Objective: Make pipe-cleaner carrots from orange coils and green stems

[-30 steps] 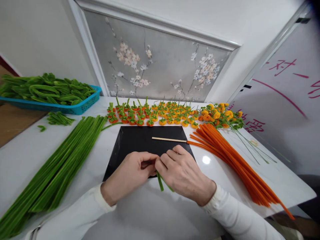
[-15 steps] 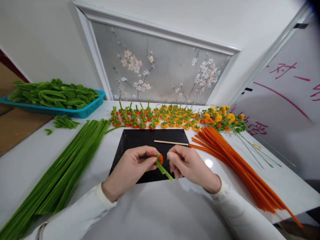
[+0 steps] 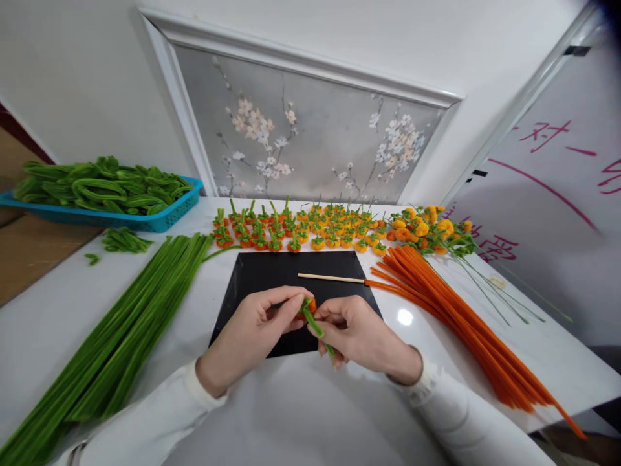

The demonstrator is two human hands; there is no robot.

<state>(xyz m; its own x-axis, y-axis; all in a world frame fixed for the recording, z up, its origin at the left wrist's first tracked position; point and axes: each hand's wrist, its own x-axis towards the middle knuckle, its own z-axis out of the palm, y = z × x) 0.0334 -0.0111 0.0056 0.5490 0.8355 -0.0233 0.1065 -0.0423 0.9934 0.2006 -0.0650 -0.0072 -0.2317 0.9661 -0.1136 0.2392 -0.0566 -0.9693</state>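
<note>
While the left hand (image 3: 257,327) pinches a small orange flower (image 3: 312,303) between thumb and fingers, the right hand (image 3: 361,333) has its grip closed on the green strip (image 3: 313,322) slanting down from it. Flower held above the black mat (image 3: 252,272), well forward of the back edge of the worktop (image 3: 548,356). Wrists angled inward, hands nearly meeting. Versus half a second earlier: right fingers, then clear of the strip, now on it.

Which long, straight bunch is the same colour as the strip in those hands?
The left bunch: it's green, like the held strip; the right bunch is orange.
</note>
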